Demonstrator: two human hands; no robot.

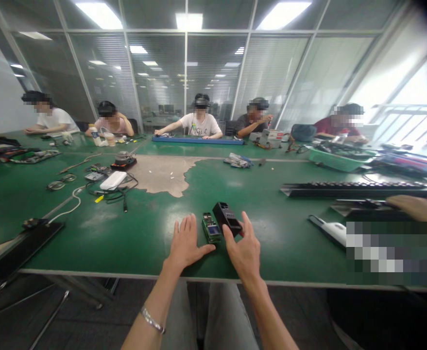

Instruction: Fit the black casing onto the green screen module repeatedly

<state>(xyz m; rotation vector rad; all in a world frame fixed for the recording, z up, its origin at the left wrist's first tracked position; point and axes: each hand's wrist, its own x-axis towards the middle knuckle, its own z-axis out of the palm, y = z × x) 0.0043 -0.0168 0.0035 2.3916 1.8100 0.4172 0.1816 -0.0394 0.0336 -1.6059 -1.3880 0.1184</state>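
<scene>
While the green circuit board (213,232) lies on the desk (126,248) near its front edge, a black housing (225,215) sits tilted just to its right. Pale marks on the housing's face: too small to read. Left hand (186,241): palm down beside the board, fingers spread apart, thumb toward the board's near end. Right hand (245,249): thumb against the housing's near end, index finger standing away; cannot tell whether the remaining fingers are clamped on it.

Further out, a yellow tag (99,199) lies by dark cables and a white device (113,180); lettering on either cannot be made out. Dark print on the white shirt (202,125) of the person opposite is likewise illegible.

Surface: green and glossy, reflecting light, with a ragged tan patch (162,175) beyond the hands. Dark metal rails (362,189) and a pale green basket (335,160) occupy the right side.

Room: five people seated along the far side, glass partition (155,73) behind them, bright ceiling lights (100,14) above, dark floor below.
</scene>
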